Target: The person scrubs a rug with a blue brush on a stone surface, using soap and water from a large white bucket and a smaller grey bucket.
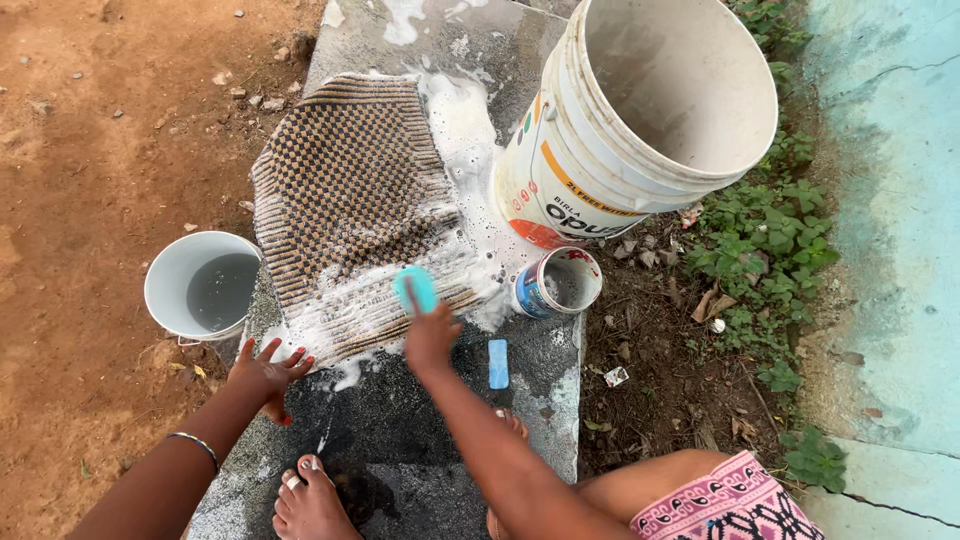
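The checked brown-and-cream mat [350, 190] lies spread flat on a wet stone slab [420, 400] set in the ground. White lather covers the mat's near edge and its right side, and more foam runs off onto the slab beside the buckets. The far and left parts of the weave look mostly bare of suds, so the scrubbing seems well begun at the near end and not yet carried across the rest; nothing suggests rinsing has started.

The right hand [430, 335] reaches forward with its grip closed round a turquoise scrubbing brush [416, 289], which presses on the soapy near part of the mat. The fingers wrap the brush's back end, so little of the palm shows. The left hand [268, 372] rests at the mat's near left corner, fingers spread wide and flat, holding nothing; whether the fingertips pin the cloth or only touch the slab beside it is hard to tell.

A blue bar of soap [498, 363] lies on the slab just right of the right wrist. A small painted tin [560, 283] stands beyond it, close under a large white paint bucket [640, 120] that leans, empty. A smaller white bucket [203, 286] holding water sits on the red earth to the left of the slab. The person's bare foot [312, 500] rests on the slab's near end.
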